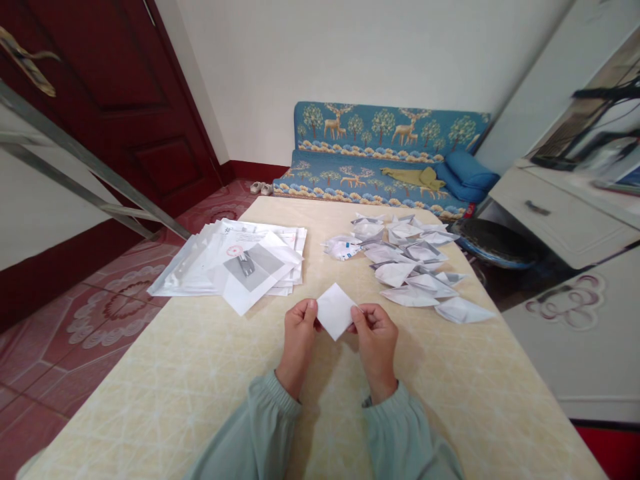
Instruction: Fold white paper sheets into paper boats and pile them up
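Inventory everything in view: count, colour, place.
table: one, cream, centre
paper square: one, white, above table
sheets: several, white, table left
folded papers: many, white, table right
sofa: one, blue, behind table
cushioning: uncounted, blue, sofa right
cloth: one, olive, on sofa
shoes: two, pale, near sofa
wall: one, white, behind sofa
floor: one, red, left
door: one, red, left
frame: one, grey, left
cabinet: one, white, right
clutter: uncounted, mixed, on cabinet
round object: one, black, by cabinet
sleeves: two, green, front
hands: two, bare, holding square
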Action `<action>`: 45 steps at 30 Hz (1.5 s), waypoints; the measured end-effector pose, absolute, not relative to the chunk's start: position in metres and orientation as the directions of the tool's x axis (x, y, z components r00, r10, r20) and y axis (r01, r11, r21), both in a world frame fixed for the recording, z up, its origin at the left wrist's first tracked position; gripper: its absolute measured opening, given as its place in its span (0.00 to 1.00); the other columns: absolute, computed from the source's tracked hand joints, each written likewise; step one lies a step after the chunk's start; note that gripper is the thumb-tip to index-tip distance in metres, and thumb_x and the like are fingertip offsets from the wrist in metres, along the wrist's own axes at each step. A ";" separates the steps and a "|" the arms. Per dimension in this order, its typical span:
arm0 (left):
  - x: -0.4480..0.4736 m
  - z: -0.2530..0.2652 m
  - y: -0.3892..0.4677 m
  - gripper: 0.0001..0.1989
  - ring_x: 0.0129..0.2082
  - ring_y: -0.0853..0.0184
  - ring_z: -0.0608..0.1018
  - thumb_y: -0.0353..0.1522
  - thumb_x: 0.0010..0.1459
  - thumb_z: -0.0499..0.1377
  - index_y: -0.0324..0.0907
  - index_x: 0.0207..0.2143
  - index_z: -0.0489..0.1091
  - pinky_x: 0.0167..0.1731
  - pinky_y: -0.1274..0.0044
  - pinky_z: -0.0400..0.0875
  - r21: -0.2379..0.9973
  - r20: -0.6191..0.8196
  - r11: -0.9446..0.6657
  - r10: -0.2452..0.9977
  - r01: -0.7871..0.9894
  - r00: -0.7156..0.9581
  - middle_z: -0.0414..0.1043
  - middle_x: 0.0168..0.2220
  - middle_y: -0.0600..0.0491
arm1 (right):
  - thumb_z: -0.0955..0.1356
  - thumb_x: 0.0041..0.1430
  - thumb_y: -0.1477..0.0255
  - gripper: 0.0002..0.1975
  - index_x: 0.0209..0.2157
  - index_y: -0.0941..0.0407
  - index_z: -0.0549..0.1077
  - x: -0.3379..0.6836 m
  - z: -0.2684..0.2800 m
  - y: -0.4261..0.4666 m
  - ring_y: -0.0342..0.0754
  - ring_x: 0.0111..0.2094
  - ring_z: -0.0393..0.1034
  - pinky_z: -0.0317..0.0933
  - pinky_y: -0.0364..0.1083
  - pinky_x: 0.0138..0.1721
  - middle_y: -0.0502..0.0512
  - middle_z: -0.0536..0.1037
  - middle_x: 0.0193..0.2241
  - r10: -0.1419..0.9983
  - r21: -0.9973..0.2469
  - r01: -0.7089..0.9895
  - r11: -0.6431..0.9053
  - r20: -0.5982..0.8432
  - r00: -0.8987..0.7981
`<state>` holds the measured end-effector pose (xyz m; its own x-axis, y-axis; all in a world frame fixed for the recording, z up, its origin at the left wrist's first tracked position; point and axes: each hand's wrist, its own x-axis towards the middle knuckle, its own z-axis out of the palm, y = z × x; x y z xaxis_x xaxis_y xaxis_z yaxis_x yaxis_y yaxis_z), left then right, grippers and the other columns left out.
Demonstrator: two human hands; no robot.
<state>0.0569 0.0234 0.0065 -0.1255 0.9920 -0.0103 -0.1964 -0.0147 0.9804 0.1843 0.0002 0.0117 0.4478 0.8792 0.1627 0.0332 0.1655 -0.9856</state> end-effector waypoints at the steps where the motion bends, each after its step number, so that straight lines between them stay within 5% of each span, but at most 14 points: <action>1: 0.057 0.007 0.023 0.20 0.16 0.75 0.62 0.43 0.55 0.56 0.38 0.18 0.62 0.18 0.82 0.55 0.980 -0.021 -0.004 0.992 -0.201 -0.125 0.59 0.14 0.59 | 0.70 0.53 0.66 0.10 0.27 0.58 0.70 0.185 0.012 0.000 0.41 0.18 0.65 0.59 0.40 0.21 0.46 0.71 0.16 0.886 -0.986 0.027 0.162 0.158 0.437; 9: 0.052 0.012 0.025 0.17 0.20 0.74 0.66 0.43 0.49 0.62 0.36 0.28 0.70 0.20 0.82 0.59 0.995 0.001 0.002 1.000 -0.102 0.028 0.67 0.21 0.55 | 0.70 0.52 0.66 0.09 0.26 0.57 0.69 0.190 0.011 0.001 0.40 0.16 0.61 0.54 0.39 0.19 0.44 0.68 0.14 0.946 -0.987 0.027 0.157 0.158 0.281; 18: 0.056 0.006 0.023 0.23 0.15 0.76 0.58 0.47 0.55 0.55 0.38 0.18 0.61 0.16 0.82 0.51 0.992 -0.013 0.014 1.000 -0.122 0.004 0.57 0.15 0.59 | 0.70 0.53 0.68 0.09 0.24 0.58 0.70 0.191 0.005 0.002 0.38 0.16 0.57 0.48 0.39 0.19 0.43 0.66 0.13 0.974 -0.980 -0.166 0.109 0.072 0.214; 26: 0.043 0.015 0.022 0.17 0.20 0.72 0.69 0.41 0.43 0.67 0.35 0.28 0.73 0.20 0.81 0.60 0.977 -0.142 0.182 0.943 -0.109 0.300 0.72 0.22 0.52 | 0.71 0.49 0.65 0.12 0.22 0.58 0.70 0.208 0.018 0.002 0.36 0.14 0.52 0.43 0.38 0.16 0.43 0.63 0.13 0.999 -0.998 -0.050 0.037 0.037 -0.014; 33: 0.036 0.019 0.025 0.14 0.18 0.74 0.65 0.39 0.44 0.67 0.34 0.22 0.75 0.20 0.81 0.56 0.993 -0.112 0.105 0.789 0.048 0.603 0.68 0.18 0.54 | 0.72 0.46 0.66 0.12 0.20 0.59 0.70 0.207 0.016 0.002 0.36 0.14 0.50 0.43 0.38 0.15 0.43 0.63 0.13 0.987 -0.995 -0.053 -0.081 -0.072 -0.142; 38: 0.042 0.011 0.032 0.14 0.20 0.73 0.67 0.39 0.43 0.67 0.35 0.22 0.73 0.21 0.81 0.58 0.993 -0.041 0.061 0.981 -0.103 0.189 0.70 0.19 0.53 | 0.66 0.53 0.54 0.20 0.33 0.58 0.74 0.204 0.009 0.011 0.44 0.24 0.66 0.59 0.41 0.23 0.53 0.74 0.25 0.982 -0.975 -0.209 0.080 0.040 0.187; 40: 0.046 0.007 0.033 0.13 0.21 0.72 0.68 0.38 0.43 0.67 0.35 0.22 0.73 0.23 0.81 0.60 0.989 -0.022 0.024 1.000 -0.148 0.018 0.71 0.20 0.53 | 0.67 0.50 0.53 0.22 0.38 0.57 0.74 0.201 0.007 0.013 0.47 0.31 0.70 0.63 0.43 0.29 0.56 0.76 0.31 0.979 -0.971 -0.205 0.126 0.089 0.181; 45: 0.054 0.006 0.028 0.12 0.22 0.72 0.69 0.37 0.45 0.66 0.37 0.23 0.73 0.25 0.80 0.62 0.983 0.018 -0.021 1.000 -0.182 -0.017 0.71 0.21 0.54 | 0.73 0.44 0.64 0.15 0.33 0.57 0.74 0.189 0.007 0.010 0.45 0.26 0.67 0.61 0.42 0.28 0.50 0.75 0.25 0.984 -0.991 -0.071 0.113 0.102 0.149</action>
<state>0.0538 0.0285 0.0059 -0.0167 0.9997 0.0185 -0.1817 -0.0212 0.9831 0.1893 0.0099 0.0075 0.1490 0.9836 0.1015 -0.0705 0.1130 -0.9911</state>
